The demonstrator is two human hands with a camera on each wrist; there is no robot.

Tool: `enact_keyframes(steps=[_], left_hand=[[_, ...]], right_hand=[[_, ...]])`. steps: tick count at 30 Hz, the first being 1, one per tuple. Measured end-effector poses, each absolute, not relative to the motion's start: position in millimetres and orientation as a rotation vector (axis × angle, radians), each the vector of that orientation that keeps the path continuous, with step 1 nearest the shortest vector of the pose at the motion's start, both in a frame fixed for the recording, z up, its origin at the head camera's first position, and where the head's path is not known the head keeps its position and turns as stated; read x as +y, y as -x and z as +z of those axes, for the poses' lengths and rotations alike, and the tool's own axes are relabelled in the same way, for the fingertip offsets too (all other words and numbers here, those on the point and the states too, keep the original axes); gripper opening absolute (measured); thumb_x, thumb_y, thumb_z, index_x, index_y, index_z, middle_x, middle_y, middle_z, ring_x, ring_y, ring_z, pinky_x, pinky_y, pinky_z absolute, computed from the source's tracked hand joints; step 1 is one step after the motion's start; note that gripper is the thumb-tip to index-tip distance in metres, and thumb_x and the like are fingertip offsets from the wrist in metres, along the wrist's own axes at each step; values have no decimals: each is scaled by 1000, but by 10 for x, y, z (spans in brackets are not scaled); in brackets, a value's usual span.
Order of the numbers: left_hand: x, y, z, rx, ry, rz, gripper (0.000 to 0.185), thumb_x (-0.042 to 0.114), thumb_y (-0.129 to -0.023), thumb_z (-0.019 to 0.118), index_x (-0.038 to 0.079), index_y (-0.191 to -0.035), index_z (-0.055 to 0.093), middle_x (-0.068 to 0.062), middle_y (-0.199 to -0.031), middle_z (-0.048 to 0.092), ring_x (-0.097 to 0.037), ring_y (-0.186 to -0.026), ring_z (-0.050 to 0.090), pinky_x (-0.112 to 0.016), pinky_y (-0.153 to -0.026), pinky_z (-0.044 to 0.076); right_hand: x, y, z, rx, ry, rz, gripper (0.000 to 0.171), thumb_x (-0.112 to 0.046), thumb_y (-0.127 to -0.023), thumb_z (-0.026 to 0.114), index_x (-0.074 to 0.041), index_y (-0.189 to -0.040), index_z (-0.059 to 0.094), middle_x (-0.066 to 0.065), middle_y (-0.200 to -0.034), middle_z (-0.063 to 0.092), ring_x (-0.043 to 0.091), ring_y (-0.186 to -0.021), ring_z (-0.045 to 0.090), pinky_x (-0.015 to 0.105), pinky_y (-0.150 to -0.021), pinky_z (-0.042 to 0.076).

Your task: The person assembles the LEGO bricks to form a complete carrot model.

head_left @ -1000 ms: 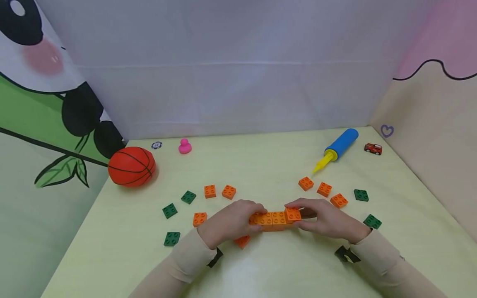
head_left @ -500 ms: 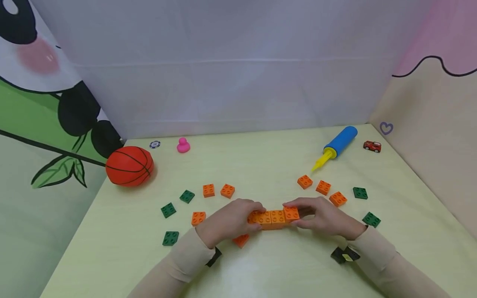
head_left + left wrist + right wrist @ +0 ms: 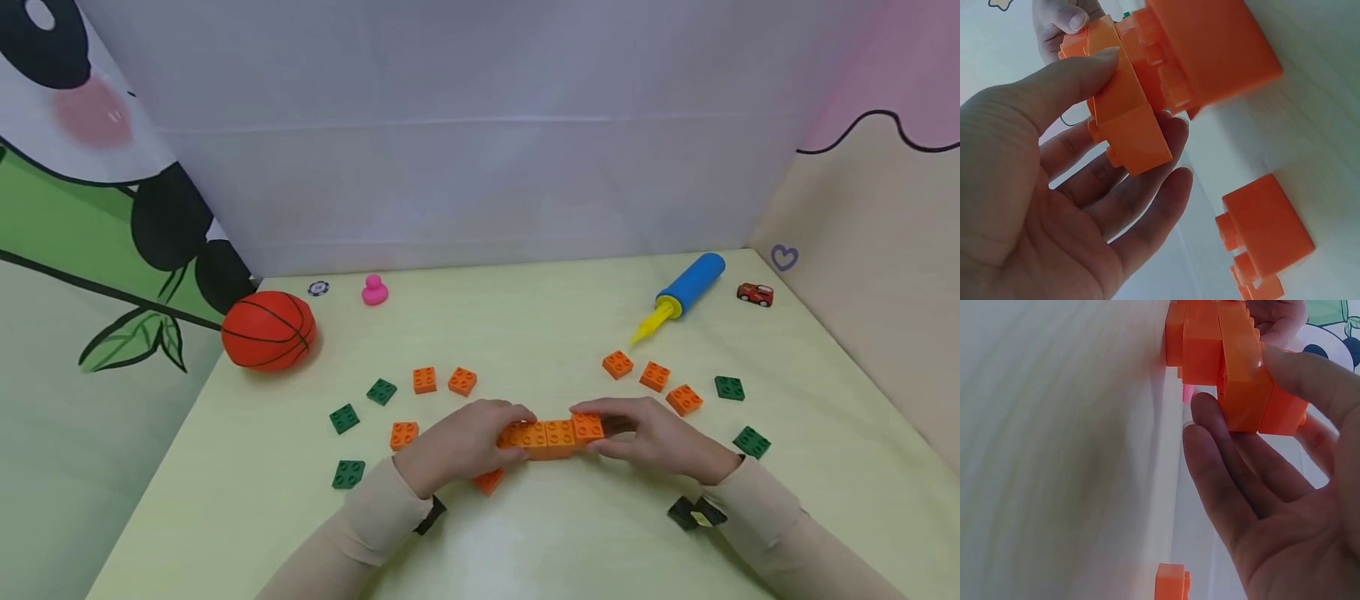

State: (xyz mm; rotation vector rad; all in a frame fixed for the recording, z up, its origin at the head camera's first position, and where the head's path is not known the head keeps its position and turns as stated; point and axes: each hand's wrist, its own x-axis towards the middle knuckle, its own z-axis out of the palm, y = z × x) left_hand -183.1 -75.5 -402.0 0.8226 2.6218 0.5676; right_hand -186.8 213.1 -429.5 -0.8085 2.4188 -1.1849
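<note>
Orange brick row (image 3: 553, 436) held at both ends, lower centre of the head frame, on the pale yellow worktop (image 3: 525, 333).

Left hand (image 3: 457, 446): grip closed on the row's left end, thumb on top, fingers beneath. Right hand (image 3: 654, 440): grip pinching the right end the same way. One loose orange brick (image 3: 488, 481) lies just below the left hand. Further orange bricks (image 3: 654, 377) and green plates (image 3: 344, 418) are scattered left and right. Basketball (image 3: 267, 330) at mid left; blue pump (image 3: 681, 294) at upper right.
</note>
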Motion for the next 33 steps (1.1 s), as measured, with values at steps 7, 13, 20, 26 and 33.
enact_keyframes(steps=[7, 13, 20, 26, 33], left_hand=[[-792, 1840, -4047, 2643, -847, 552, 40, 34, -94, 70, 20, -131, 64, 6, -124, 65, -12, -108, 59, -34, -99, 50], [-800, 1834, -4046, 2646, -850, 570, 40, 34, -94, 70, 20, -131, 63, 5, -125, 65, -13, -111, 59, -35, -100, 49], [-786, 1819, -4054, 2639, -837, 566, 39, 34, -94, 70, 21, -130, 64, 6, -125, 65, -13, -110, 58, -35, -100, 49], [-761, 1818, -4047, 2627, -830, 574, 38, 34, -94, 70, 21, -130, 64, 7, -124, 65, -11, -109, 58, -34, -100, 49], [-752, 1830, -4055, 2636, -834, 577, 38, 35, -94, 70, 23, -130, 64, 8, -123, 65, -10, -107, 58, -34, -99, 49]], right_hand=[[2304, 1930, -4172, 2578, 762, -1128, 54, -40, -94, 67, -16, -142, 56, 2, -129, 64, 17, -109, 64, 41, -94, 54], [2678, 2041, -4057, 2889, 404, -797, 49, -35, -96, 66, -5, -134, 59, 14, -120, 66, 30, -105, 61, 49, -85, 55], [2867, 2125, -4167, 2788, 130, -522, 66, -44, -89, 72, 7, -127, 54, 20, -102, 63, 28, -84, 58, 43, -73, 53], [2839, 2124, -4194, 2802, 139, -523, 55, -33, -90, 74, 7, -123, 58, 11, -95, 63, 26, -84, 55, 42, -77, 51], [2711, 2003, -4049, 2959, 407, -756, 47, -24, -93, 71, -3, -133, 61, 11, -111, 61, 27, -95, 58, 45, -81, 55]])
